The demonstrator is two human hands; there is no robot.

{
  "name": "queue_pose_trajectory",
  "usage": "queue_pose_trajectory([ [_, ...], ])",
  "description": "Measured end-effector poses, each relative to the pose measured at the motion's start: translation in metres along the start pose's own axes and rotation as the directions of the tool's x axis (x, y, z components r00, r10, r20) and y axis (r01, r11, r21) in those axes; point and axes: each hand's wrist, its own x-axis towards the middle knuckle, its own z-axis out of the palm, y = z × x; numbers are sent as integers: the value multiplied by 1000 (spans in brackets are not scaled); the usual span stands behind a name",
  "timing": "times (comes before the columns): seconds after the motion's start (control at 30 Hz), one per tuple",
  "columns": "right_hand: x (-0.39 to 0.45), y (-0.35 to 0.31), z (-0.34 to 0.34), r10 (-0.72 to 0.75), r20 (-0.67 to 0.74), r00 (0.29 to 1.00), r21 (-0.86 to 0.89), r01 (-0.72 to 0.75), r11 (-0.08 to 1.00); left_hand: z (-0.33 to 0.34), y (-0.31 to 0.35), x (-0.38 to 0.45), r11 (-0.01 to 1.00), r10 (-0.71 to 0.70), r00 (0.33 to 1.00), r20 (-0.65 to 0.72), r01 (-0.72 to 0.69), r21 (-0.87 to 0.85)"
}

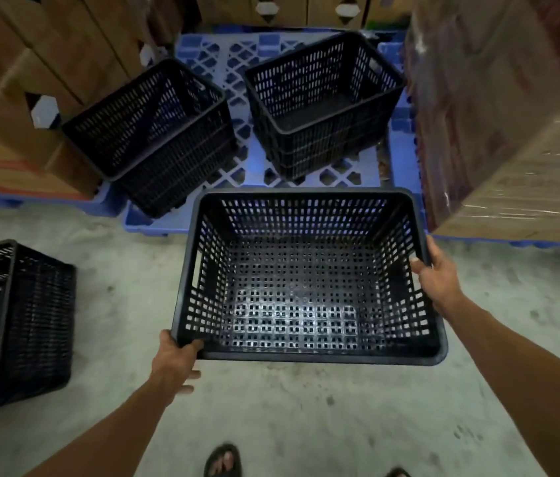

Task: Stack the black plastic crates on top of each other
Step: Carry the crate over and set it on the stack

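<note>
I hold an empty black perforated plastic crate (306, 280) in the air in front of me, open side up. My left hand (173, 363) grips its near left corner. My right hand (438, 277) grips its right rim. Two more black crates stand on the blue pallet (237, 67) beyond it: one (154, 132) at the left, tilted toward the cardboard boxes, and one (319, 101) upright at the right. A fourth black crate (13, 321) stands on the concrete floor at the far left.
Stacked cardboard boxes (41, 56) rise at the left and back. A tall plastic-wrapped stack of boxes (512, 108) stands close on the right. Grey concrete floor (306, 418) lies beneath me, with my sandalled foot (223, 463) at the bottom edge.
</note>
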Motion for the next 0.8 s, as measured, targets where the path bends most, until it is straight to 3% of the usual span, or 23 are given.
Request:
queue_pose_trajectory([
  [0.07, -9, -2, -6, -76, 79, 994, -194, 90, 977, -1, 1, -2, 979, 41, 995, -90, -22, 202],
  [0.13, -26, -5, -10, -16, 109, 994, -330, 51, 942, 2, 4, -2, 938, 144, 980, -137, -91, 334],
  [0.23, -59, 3, -7, 7, 40, 999, -545, 16, 838, 12, 9, 1, 797, 371, 927, -53, -288, 531],
  [0.3, -68, 3, -4, 22, 43, 999, -570, 7, 822, 18, 9, 10, 744, 396, 918, -18, -310, 591],
  [0.5, -63, -7, -5, 159, 44, 986, -678, -87, 730, 21, 15, 23, 702, 250, 968, -20, -167, 692],
  [0.63, -56, -12, -12, 264, 119, 957, -672, -118, 731, 14, 12, 26, 696, 334, 943, 17, -259, 670],
  [0.8, -58, -6, -21, 225, 205, 953, -636, -46, 770, 13, 14, 25, 666, 357, 934, 27, -275, 693],
])
